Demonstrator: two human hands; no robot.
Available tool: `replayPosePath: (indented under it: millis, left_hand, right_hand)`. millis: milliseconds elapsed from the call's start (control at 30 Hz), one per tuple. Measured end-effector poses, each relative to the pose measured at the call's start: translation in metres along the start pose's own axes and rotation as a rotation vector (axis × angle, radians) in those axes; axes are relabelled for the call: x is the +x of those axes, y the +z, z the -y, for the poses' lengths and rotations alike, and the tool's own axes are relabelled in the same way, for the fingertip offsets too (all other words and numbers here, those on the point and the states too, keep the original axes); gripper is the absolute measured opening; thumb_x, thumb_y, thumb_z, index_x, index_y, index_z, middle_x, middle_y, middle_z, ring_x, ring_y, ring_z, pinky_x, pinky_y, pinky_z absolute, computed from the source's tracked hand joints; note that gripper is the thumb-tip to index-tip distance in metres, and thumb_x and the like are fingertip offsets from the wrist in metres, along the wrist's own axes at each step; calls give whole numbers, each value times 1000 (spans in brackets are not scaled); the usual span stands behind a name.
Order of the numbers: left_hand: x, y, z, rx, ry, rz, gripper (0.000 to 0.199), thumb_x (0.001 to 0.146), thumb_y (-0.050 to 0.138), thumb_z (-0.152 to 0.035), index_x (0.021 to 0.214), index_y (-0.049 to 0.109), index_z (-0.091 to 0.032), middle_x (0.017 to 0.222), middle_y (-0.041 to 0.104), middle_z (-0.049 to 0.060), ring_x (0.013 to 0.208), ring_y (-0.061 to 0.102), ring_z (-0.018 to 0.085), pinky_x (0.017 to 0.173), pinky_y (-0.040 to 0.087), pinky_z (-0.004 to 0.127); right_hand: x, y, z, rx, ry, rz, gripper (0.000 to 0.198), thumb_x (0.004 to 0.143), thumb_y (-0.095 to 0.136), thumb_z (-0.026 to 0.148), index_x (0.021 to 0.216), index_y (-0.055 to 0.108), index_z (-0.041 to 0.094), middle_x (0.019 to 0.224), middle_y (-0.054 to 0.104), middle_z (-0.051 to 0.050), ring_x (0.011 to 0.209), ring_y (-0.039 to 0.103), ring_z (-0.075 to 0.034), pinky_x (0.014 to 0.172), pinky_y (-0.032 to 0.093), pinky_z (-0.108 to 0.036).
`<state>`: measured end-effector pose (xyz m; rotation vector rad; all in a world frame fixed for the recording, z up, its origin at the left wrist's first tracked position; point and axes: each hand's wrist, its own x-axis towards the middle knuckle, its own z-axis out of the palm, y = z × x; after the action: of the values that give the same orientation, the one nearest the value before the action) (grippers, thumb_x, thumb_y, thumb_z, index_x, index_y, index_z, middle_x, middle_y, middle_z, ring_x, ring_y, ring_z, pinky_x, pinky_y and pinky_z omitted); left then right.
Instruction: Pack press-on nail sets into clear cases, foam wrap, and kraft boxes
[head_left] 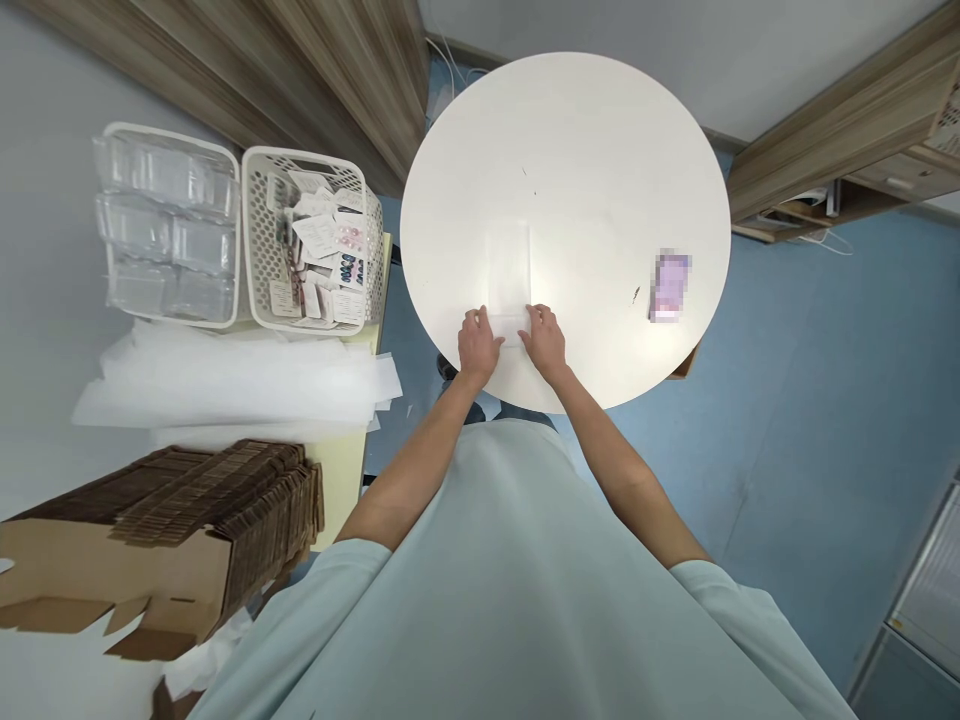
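Pinching a translucent white rectangular plastic-looking sheet (510, 280) with bare left hand (478, 345) and bare right hand (545, 342), toward seven o'clock on the round white tabletop (577, 140); might crease or skew if pulled unevenly.

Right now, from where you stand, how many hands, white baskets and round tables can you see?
Hands: 2, left hand and right hand
White baskets: 2, an outer basket and an inner basket nearer the table
Round table: 1
Total: 5
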<state>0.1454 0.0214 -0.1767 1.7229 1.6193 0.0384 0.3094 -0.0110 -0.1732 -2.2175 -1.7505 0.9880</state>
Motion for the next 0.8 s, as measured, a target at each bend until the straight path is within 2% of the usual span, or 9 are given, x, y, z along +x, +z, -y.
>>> replayPosePath:
  millis: [67,167,267,367,533,600,700,800]
  left_hand:
    - [4,0,2,29,197,48,67,103,53,-26,167,35,-16,173,39,21,164,31,39,131,31,59]
    - [12,0,8,58,367,195,64,104,39,-18,168,38,-15,174,40,16,167,27,30,137,22,54]
    - [11,-2,15,104,387,249,67,102,37,-17,169,37,-10,176,36,18,166,29,30,137,21,53]
    - [-5,-4,24,118,423,258,68,103,40,-21,169,35,-7,177,32,20,167,28,31,137,19,52]
    - [-50,0,38,183,482,307,80,102,53,-37,172,28,-8,179,27,22,168,24,33,138,18,52]
    - [-64,4,44,208,492,336,85,99,58,-36,173,26,-9,179,27,22,168,24,32,138,19,51]
    - [-76,7,50,185,475,336,80,99,58,-33,171,30,-10,177,31,21,166,29,32,136,24,50]
    - [-76,6,50,102,413,314,74,103,58,-41,168,38,-10,175,36,20,163,36,30,134,30,46]
  right_hand:
    - [1,1,2,-28,-122,26,56,108,42,19,164,46,20,170,45,-16,161,37,-31,128,41,-54]
    - [-1,3,-1,-57,-220,109,59,108,32,13,165,46,15,172,44,-14,165,32,-26,133,34,-49]
    - [-9,4,-8,-85,-270,148,61,108,42,21,168,40,9,177,36,-16,167,29,-29,133,36,-48]
    - [-24,9,-17,-96,-317,177,70,105,55,25,171,35,12,178,33,-16,167,28,-30,132,37,-50]
    - [-69,25,-28,-113,-367,185,65,110,46,28,172,34,12,178,31,-17,168,26,-30,134,34,-53]
    - [-87,31,-31,-118,-380,184,64,111,44,30,171,34,13,178,31,-18,168,27,-30,134,32,-53]
    - [-102,35,-35,-104,-386,177,63,113,43,38,171,36,15,178,31,-17,167,30,-30,134,33,-54]
    - [-102,34,-35,-72,-366,153,61,114,40,43,167,42,14,176,36,-18,164,37,-30,133,33,-54]
